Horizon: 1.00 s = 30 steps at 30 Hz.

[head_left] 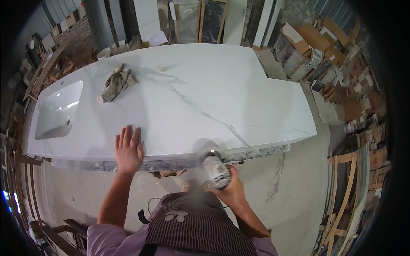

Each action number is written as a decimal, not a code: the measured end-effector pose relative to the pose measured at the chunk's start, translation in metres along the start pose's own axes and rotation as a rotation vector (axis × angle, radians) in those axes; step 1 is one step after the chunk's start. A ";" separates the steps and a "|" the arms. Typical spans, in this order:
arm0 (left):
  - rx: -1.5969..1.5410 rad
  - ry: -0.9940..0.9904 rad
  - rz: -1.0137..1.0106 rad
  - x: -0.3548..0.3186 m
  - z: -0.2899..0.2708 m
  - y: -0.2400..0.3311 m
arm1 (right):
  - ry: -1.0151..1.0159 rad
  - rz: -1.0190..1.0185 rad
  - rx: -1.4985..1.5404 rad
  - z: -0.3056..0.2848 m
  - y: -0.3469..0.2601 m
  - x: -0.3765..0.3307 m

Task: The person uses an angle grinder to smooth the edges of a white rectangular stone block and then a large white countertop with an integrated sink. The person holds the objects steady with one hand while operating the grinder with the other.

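One view only — a fisheye worn on the person's head, looking steeply down over the white counter (pixel 205 89) from close above, facing away from the body; edges bend toward the rim.

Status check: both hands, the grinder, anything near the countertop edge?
Left hand flat on white veined stone countertop. Right hand gripping grey handheld angle grinder at front edge, dust rising. Crumpled grey rag and inset white sink well away.

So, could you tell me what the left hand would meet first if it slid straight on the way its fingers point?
The left hand lies flat on the white countertop, fingers pointing away across it. Straight on is bare stone first; the crumpled rag looks like the first thing in that line, though it may lie slightly to the left.
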<state>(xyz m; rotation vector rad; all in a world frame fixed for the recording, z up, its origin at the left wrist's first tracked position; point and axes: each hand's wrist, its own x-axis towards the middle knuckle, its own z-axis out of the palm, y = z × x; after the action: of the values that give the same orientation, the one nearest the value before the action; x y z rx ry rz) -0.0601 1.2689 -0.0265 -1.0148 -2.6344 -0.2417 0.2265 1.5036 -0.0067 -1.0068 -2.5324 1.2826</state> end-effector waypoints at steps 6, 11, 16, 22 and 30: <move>-0.089 0.071 0.031 0.002 0.000 -0.002 | -0.209 0.001 -0.063 0.048 -0.058 0.007; -0.049 0.062 0.015 0.000 0.005 -0.004 | -0.132 0.001 -0.073 0.056 -0.058 0.003; -0.049 0.071 0.007 0.002 0.001 0.001 | -0.003 0.129 0.008 0.033 -0.040 -0.001; -0.014 0.064 0.034 0.002 -0.002 0.003 | 0.290 0.142 0.129 0.005 0.029 0.003; 0.047 0.020 0.017 0.000 0.004 -0.003 | 0.548 0.238 0.237 -0.069 0.083 0.023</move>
<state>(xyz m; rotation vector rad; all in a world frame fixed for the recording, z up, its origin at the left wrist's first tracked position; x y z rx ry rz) -0.0630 1.2680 -0.0302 -1.0137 -2.6000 -0.1844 0.2774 1.5987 -0.0301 -1.4005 -1.8534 1.1244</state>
